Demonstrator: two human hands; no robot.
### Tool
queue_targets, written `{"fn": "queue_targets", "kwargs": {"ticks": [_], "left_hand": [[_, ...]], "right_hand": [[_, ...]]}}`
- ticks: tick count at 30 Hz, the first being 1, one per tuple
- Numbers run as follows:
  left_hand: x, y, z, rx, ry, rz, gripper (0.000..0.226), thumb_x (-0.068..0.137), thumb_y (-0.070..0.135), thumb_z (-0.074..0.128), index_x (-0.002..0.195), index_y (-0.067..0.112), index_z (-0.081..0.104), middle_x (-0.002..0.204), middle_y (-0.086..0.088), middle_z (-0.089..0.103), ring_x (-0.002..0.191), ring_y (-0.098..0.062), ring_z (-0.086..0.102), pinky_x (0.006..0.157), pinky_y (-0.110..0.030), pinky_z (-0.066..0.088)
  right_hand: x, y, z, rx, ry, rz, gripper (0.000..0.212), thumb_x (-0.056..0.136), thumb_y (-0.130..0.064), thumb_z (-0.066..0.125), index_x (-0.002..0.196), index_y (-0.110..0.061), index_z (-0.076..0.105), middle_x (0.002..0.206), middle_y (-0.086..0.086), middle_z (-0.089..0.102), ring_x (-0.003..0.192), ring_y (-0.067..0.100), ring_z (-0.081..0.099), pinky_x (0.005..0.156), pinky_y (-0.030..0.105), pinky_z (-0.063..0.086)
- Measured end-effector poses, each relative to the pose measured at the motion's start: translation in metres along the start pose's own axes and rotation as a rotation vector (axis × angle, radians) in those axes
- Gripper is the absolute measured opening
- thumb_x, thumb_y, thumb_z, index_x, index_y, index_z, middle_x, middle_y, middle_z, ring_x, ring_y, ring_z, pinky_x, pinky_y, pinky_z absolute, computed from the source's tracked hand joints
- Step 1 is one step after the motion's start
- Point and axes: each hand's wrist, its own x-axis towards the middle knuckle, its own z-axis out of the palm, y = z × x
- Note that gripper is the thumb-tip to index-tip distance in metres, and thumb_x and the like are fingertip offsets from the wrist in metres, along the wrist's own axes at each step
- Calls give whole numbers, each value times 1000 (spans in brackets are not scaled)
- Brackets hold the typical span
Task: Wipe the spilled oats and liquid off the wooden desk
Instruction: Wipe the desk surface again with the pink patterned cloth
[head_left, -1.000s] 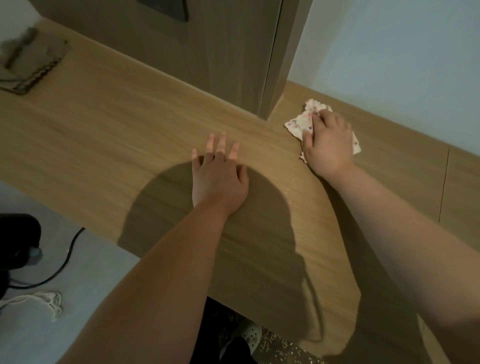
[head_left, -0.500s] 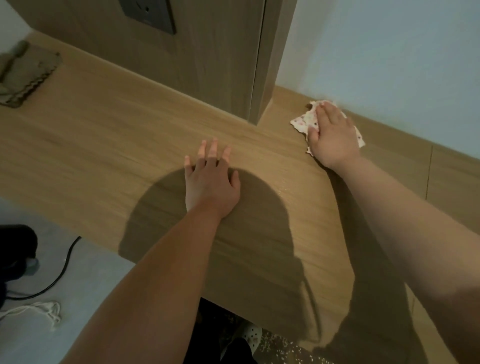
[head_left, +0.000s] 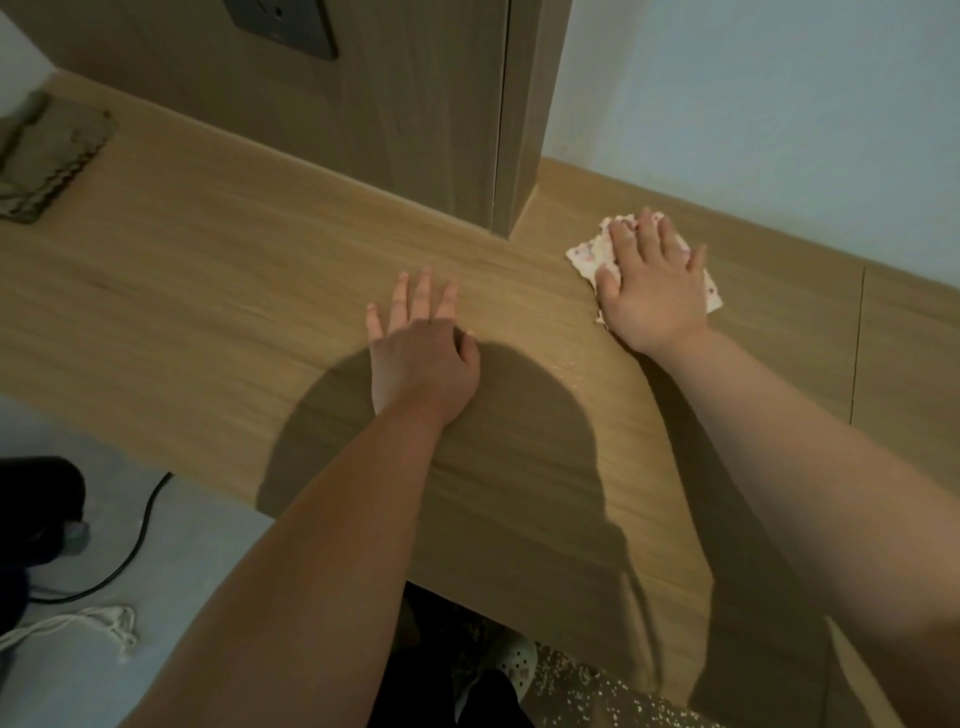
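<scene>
I have one view only: head-worn wide-angle, facing forward and steeply down, close over the wooden desk (head_left: 208, 291); wall (head_left: 779, 104) ahead, floor (head_left: 156, 649) lower left.

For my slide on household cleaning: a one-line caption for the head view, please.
Right hand presses a patterned cloth onto the wooden desk; left hand rests flat beside it.

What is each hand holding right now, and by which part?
Nothing is gripped. The right hand presses flat on the middle of the patterned cloth, corners sticking out; the left hand rests flat on the desk.
</scene>
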Motion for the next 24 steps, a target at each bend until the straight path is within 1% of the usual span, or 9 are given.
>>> {"fn": "queue_targets", "kwargs": {"ticks": [3, 8, 10, 13, 14, 16, 20, 22, 24], "left_hand": [[-1, 0, 0, -15, 2, -3, 60, 99, 40, 33, 155, 26, 19, 165, -2, 7, 151, -23, 1, 121, -51, 5], [0, 1, 2, -9, 1, -2, 60, 98, 40, 34, 155, 26, 20, 165, -3, 7, 151, -23, 1, 121, -51, 4], [1, 0, 2, -9, -5, -1, 60, 99, 40, 33, 155, 25, 20, 165, -3, 7, 151, -23, 0, 121, -51, 4], [2, -1, 0, -11, -10, 0, 60, 99, 41, 32, 155, 25, 20, 165, -3, 7, 151, -23, -1, 121, -51, 4], [2, 0, 0, -13, -11, 0, 60, 99, 41, 32, 155, 25, 20, 165, -3, 6, 151, -23, -1, 121, -52, 4], [3, 0, 0, -7, -25, -3, 60, 99, 41, 32, 156, 26, 18, 165, -2, 4, 151, -23, -3, 121, -51, 3], [2, 1, 0, 6, -32, 1, 61, 99, 40, 31, 156, 25, 15, 165, -3, 2, 151, -23, -4, 121, -51, 2], [1, 2, 1, 12, -29, 11, 61, 100, 40, 30, 156, 25, 14, 165, -4, 2, 151, -24, -4, 121, -52, 2], [0, 2, 1, 18, -31, 14, 61, 100, 40, 29, 156, 24, 13, 165, -5, 1, 151, -25, -4, 121, -52, 2]], "right_hand": [[-1, -26, 3, 33, 17, 89, 61, 102, -45, 16, 157, -22, 7, 165, 6, -1, 151, 28, -3, 117, 60, -1], [-47, -33, 4, 3, -50, -493, 63, 97, -49, 15, 156, -29, 14, 164, -2, 7, 151, 20, 0, 118, 53, -1], [-26, -3, 0, -14, -12, -372, 62, 97, -48, 17, 156, -29, 17, 164, 0, 10, 151, 21, 4, 119, 55, 1], [4, 27, -7, 115, 46, 260, 60, 101, -39, 22, 156, -18, 18, 164, 7, 8, 151, 29, 4, 118, 60, 3], [2, 17, -5, 125, 47, 366, 60, 101, -38, 22, 156, -15, 16, 164, 10, 6, 151, 31, 3, 117, 61, 4], [-19, -15, 5, 44, 63, 246, 61, 101, -39, 20, 156, -13, 13, 163, 13, 7, 150, 35, 5, 116, 62, 7], [-86, -37, 16, -8, -15, -387, 65, 97, -50, 16, 157, -23, 15, 164, 2, 9, 151, 25, 3, 118, 54, 4], [-76, -15, 9, -32, -27, -368, 67, 95, -53, 12, 157, -28, 14, 164, 0, 8, 151, 21, 3, 118, 53, 2], [-54, 3, 6, -14, 25, -117, 68, 94, -50, 13, 157, -25, 16, 164, 3, 10, 151, 25, 5, 118, 55, 4]]}}
